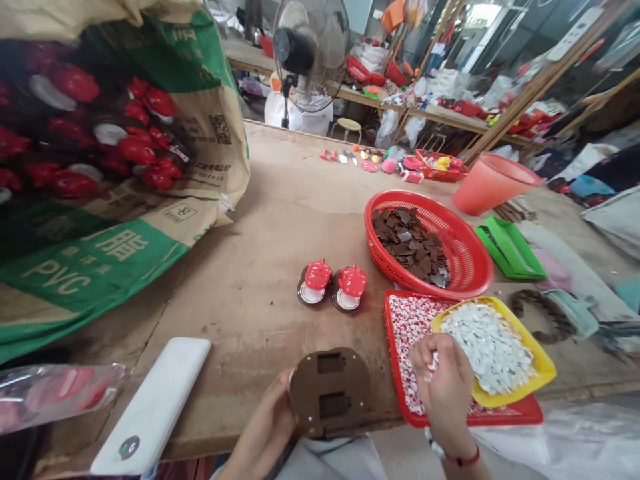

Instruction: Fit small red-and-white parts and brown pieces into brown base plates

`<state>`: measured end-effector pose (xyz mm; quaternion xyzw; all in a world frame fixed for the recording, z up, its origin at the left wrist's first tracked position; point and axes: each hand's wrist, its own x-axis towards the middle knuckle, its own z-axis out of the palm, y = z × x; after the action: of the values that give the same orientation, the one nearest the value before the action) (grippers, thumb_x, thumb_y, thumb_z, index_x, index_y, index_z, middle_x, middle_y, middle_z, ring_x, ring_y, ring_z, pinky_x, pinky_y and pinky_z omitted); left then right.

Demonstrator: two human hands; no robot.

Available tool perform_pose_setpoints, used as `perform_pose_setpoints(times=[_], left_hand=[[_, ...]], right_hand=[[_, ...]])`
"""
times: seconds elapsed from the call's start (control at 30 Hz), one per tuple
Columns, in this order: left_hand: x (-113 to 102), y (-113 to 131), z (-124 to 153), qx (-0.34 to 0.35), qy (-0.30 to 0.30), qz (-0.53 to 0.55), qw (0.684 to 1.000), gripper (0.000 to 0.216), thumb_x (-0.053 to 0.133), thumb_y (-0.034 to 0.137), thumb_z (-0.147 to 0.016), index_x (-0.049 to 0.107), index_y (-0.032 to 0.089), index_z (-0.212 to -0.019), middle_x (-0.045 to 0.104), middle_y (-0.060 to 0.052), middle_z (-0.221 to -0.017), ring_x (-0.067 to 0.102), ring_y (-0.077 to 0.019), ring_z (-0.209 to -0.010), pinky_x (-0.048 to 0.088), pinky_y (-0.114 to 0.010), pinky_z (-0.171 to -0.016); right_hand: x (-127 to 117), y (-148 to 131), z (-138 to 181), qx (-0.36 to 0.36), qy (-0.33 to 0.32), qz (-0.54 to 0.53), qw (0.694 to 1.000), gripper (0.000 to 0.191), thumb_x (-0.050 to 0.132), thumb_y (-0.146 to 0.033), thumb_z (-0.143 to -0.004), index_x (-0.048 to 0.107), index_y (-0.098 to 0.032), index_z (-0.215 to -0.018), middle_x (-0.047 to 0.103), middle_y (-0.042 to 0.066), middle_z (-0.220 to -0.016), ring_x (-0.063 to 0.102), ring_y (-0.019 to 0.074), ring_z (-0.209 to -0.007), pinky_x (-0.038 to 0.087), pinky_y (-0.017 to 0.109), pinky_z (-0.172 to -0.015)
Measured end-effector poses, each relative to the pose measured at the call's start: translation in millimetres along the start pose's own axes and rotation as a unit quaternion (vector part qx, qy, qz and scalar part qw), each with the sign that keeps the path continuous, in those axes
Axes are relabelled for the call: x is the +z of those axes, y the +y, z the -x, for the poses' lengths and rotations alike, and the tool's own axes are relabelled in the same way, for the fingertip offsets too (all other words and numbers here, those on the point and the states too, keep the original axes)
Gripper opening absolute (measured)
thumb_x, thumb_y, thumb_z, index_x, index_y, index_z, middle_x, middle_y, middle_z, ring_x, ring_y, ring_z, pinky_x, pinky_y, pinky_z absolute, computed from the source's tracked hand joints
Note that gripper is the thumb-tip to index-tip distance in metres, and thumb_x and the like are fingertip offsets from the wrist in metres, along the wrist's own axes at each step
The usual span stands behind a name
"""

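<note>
My left hand (265,430) grips the left side of a brown plastic base (330,390) with two rectangular openings, held at the table's near edge. My right hand (443,387) is curled over the red tray (505,415), pinching small white pieces at the edge of the yellow tray (545,363), which holds a heap of white pieces. Two red and white toy parts (333,285) stand side by side on the wooden table (280,220) just beyond the brown base.
A red round basket (465,267) of dark brown pieces sits beyond the trays. A large PVC sack (110,167) full of red parts lies open at left. A white flat device (155,403), a pink bucket (490,183), green trays (510,247) and a fan (310,53) are around.
</note>
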<state>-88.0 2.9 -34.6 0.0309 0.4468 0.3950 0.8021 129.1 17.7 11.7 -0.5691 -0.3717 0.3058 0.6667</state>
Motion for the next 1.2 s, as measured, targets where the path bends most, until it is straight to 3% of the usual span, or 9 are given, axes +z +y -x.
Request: perform_pose_setpoints(times=[0.1,0.17,0.27,0.53,0.67,1.0,1.2], left_hand=[[9,-16,9,0.046,-0.019,0.002,0.999,0.045,0.07,0.032,-0.054,0.056,0.028,-0.097,0.062,-0.001,-0.101,0.056,-0.0208,-0.087,0.043,-0.029,-0.069],[15,-22,13,0.071,-0.021,-0.02,0.997,0.055,0.072,0.022,-0.05,0.053,0.029,-0.101,0.061,-0.001,-0.101,0.054,-0.0213,-0.092,0.041,-0.03,-0.075],[20,-27,16,0.087,-0.018,-0.051,0.995,0.047,0.07,0.019,-0.051,0.054,0.026,-0.095,0.063,0.0,-0.093,0.054,-0.0207,-0.089,0.04,-0.03,-0.077],[23,-27,20,0.082,-0.021,-0.052,0.995,0.041,0.066,0.016,-0.054,0.054,0.024,-0.093,0.063,0.0,-0.093,0.053,-0.0193,-0.089,0.038,-0.029,-0.078],[22,-24,18,0.065,-0.005,-0.04,0.997,0.042,0.066,0.016,-0.053,0.054,0.026,-0.093,0.063,0.001,-0.086,0.055,-0.0175,-0.082,0.04,-0.028,-0.073],[21,-35,14,0.036,-0.029,-0.006,0.999,0.039,0.06,0.011,-0.056,0.05,0.026,-0.091,0.06,0.003,-0.081,0.052,-0.0147,-0.077,0.039,-0.026,-0.068],[27,-39,17,0.06,0.041,0.024,0.997,0.042,0.064,0.014,-0.056,0.046,0.026,-0.092,0.059,0.002,-0.09,0.052,-0.0146,-0.08,0.039,-0.025,-0.07]], right_hand=[[43,-6,25,0.046,-0.022,-0.146,0.988,0.034,0.044,-0.04,-0.08,0.039,-0.018,-0.055,0.033,-0.009,-0.044,0.027,0.0042,-0.034,0.023,0.017,-0.034],[66,1,36,0.071,-0.016,-0.15,0.986,0.035,0.045,-0.038,-0.08,0.037,-0.018,-0.053,0.034,-0.009,-0.044,0.029,0.0044,-0.035,0.024,0.017,-0.035],[83,18,44,0.096,-0.016,-0.112,0.989,0.035,0.045,-0.036,-0.081,0.036,-0.018,-0.052,0.035,-0.009,-0.043,0.03,0.0045,-0.036,0.023,0.018,-0.036],[72,21,46,0.105,-0.063,-0.173,0.977,0.034,0.046,-0.031,-0.081,0.039,-0.017,-0.05,0.033,-0.009,-0.041,0.033,0.0055,-0.038,0.028,0.019,-0.04],[66,17,43,0.144,-0.052,-0.218,0.964,0.034,0.043,-0.028,-0.082,0.039,-0.017,-0.05,0.033,-0.009,-0.039,0.031,0.0054,-0.036,0.029,0.018,-0.039],[59,6,42,0.143,-0.052,-0.239,0.959,0.032,0.045,-0.031,-0.082,0.043,-0.017,-0.054,0.032,-0.009,-0.04,0.031,0.0051,-0.036,0.03,0.017,-0.038],[52,6,60,0.097,-0.05,-0.207,0.972,0.03,0.043,-0.031,-0.084,0.045,-0.018,-0.057,0.031,-0.008,-0.042,0.032,0.0057,-0.039,0.031,0.017,-0.039]])
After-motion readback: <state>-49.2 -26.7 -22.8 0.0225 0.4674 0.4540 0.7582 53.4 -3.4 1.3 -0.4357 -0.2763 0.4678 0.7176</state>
